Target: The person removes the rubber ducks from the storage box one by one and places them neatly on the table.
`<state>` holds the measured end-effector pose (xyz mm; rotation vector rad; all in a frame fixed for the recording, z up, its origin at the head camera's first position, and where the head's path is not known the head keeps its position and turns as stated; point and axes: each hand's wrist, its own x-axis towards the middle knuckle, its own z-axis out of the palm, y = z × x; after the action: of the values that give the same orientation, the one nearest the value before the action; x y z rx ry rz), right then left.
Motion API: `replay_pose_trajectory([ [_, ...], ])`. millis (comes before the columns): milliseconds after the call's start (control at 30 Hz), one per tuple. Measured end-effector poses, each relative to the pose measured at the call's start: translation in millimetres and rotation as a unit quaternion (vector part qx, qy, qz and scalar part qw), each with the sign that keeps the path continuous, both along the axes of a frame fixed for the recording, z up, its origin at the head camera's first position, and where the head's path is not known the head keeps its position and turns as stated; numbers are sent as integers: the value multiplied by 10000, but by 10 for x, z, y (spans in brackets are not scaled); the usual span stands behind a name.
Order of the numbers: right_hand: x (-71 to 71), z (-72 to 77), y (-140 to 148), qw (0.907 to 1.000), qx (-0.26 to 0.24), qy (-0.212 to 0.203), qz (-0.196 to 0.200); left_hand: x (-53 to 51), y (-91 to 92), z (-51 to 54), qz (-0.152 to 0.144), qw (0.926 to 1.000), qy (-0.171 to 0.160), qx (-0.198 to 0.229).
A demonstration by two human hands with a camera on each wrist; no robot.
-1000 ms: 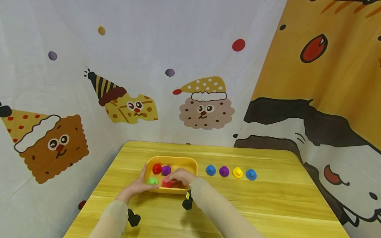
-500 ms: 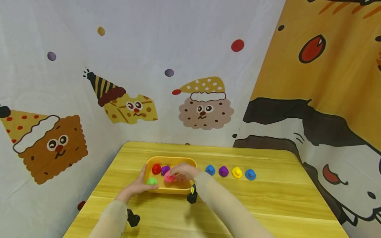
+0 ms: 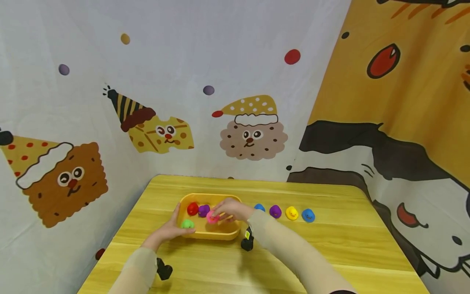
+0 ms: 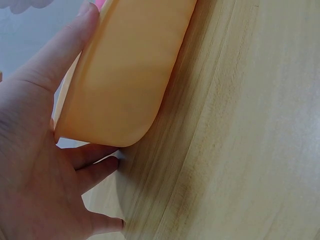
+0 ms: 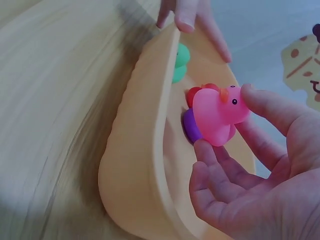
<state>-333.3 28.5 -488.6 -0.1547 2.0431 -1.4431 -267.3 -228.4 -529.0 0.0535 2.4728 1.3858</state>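
Observation:
The right hand [image 3: 235, 209] pinches a pink duck [image 3: 212, 217] over the yellow tray [image 3: 220, 236]. In the right wrist view, thumb and fingers hold the pink duck [image 5: 215, 116] by its head and underside. The left hand [image 3: 169, 229] grips the tray's left end, thumb on the near rim and fingers round the outside; the left wrist view shows that hand [image 4: 45, 165] against the tray wall [image 4: 125, 75]. Inside the tray lie a red duck [image 3: 192, 208], a purple duck [image 3: 204, 210] and a green duck [image 3: 188, 224].
Right of the tray, a row of ducks stands on the wooden table [image 3: 349, 245]: a blue one [image 3: 259, 207] partly behind the right hand, a purple one [image 3: 275, 211], a yellow one [image 3: 291, 212] and another blue one [image 3: 308, 215]. Printed cloth hangs behind.
The right hand has lifted the pink duck from the tray's near side and moved slightly right and away. The left hand has stayed on the tray.

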Motion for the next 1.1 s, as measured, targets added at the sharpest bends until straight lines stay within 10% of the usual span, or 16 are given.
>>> replay_pose_trajectory([
  [1100,19,296,499,9994,-171,226,211,-5,10,11,-131,9998,126,-6],
])
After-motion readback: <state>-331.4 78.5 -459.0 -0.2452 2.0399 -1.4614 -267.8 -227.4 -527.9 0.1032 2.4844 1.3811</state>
